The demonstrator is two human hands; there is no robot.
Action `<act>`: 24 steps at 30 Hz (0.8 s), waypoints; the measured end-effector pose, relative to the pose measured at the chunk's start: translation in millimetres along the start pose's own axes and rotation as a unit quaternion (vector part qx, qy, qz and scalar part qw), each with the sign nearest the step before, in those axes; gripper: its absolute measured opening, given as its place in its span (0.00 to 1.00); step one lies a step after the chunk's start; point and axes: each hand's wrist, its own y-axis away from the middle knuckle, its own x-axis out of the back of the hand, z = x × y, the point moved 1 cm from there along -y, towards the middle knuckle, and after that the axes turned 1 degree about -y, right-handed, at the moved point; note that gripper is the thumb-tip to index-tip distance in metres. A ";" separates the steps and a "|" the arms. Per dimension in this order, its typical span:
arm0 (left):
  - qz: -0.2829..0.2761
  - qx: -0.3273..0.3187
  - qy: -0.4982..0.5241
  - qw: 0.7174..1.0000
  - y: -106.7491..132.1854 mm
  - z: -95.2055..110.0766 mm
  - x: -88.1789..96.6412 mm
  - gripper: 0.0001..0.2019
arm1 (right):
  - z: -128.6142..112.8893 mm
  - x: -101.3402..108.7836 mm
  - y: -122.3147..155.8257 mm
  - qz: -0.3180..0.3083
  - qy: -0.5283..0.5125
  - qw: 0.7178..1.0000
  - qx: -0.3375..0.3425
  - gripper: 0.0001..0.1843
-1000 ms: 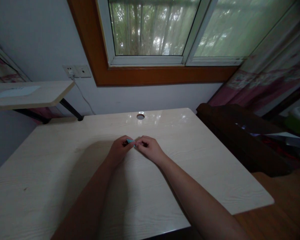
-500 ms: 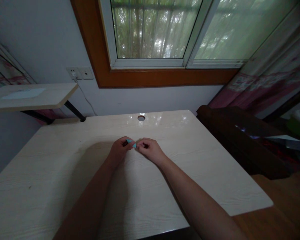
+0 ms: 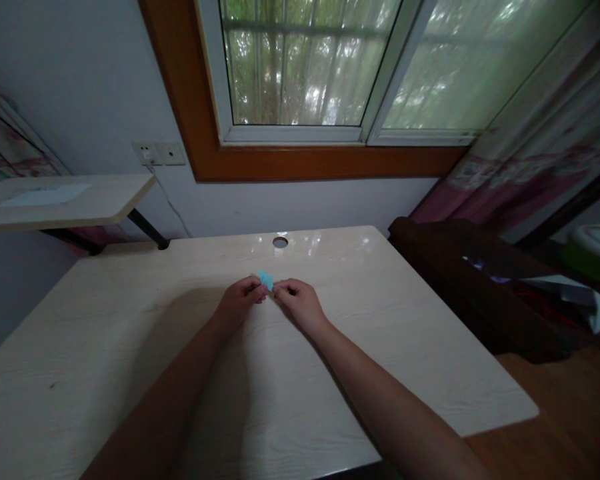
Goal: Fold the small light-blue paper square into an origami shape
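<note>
A small light-blue folded piece of paper (image 3: 265,279) is pinched between both my hands over the middle of a pale wooden desk (image 3: 130,347). My left hand (image 3: 241,301) has its fingers curled, with thumb and fingertips closed on the paper's left side. My right hand (image 3: 296,302) is also curled and pinches the paper's right edge. The paper sticks up a little above my fingertips. Both wrists rest low over the desk top.
A round cable hole (image 3: 280,241) lies in the desk near its far edge. A second pale table (image 3: 80,200) stands at the left under a wall socket (image 3: 159,153). Dark furniture (image 3: 460,273) borders the desk's right side, below a window (image 3: 305,67).
The blue paper has turned up and shows more above my fingertips. Both hands stay together at the same spot. The camera has tilted slightly.
</note>
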 end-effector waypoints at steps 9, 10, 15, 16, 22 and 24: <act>0.021 0.000 -0.039 0.999 6.0 1.4 2.2 0.13 | -2.9 -2.9 2.5 -0.082 0.040 0.996 0.021 0.10; 0.021 0.003 -0.038 0.999 6.7 1.4 2.4 0.13 | -4.5 -0.6 2.2 -0.093 0.033 0.995 0.024 0.10; 0.004 0.011 -0.049 0.999 8.3 0.9 3.3 0.14 | -11.3 8.2 0.5 -0.086 -0.015 0.996 0.017 0.12; -0.007 0.014 -0.048 0.999 8.4 0.3 3.0 0.13 | -12.1 8.7 0.3 -0.079 -0.018 0.996 0.020 0.13; -0.053 0.007 -0.050 0.997 7.8 -5.7 -1.2 0.13 | -11.4 8.2 1.1 -0.083 0.010 0.996 0.042 0.13; -0.054 0.006 -0.058 0.997 7.7 -6.1 -1.7 0.14 | -9.2 8.7 1.5 -0.082 0.003 0.996 0.034 0.13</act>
